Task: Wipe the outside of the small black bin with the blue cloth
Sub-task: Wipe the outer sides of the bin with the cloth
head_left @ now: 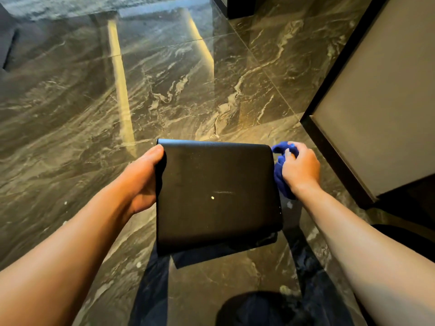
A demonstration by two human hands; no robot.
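Left hand (pixel 143 182) grips the left wall of the small black bin (pixel 216 196), thumb on the near face, other fingers wrapped behind and out of sight; hold looks firm. Bin is held off the marble floor (pixel 94 114) at centre frame, tilted w/ one broad face toward the camera; that face shows a pale speck and a faint scuff approx. mid-panel. Right hand (pixel 301 169) is clenched round the bunched blue cloth (pixel 280 175), pressed at the bin's right wall near the top corner. Judgement: step in hand is wiping the right side; best done w/ left hand bracing against the push, cloth spread flatter for more contact, long strokes top to bottom, then rotate bin to reach the speck and scuff. Not verifiable: far face, base and inside of bin; whether cloth is damp; how much of the cloth actually touches the wall. Bin's opening can't be placed w/ certainty. Grey cabinet panel (pixel 381 102) at right is cut off by frame edge.
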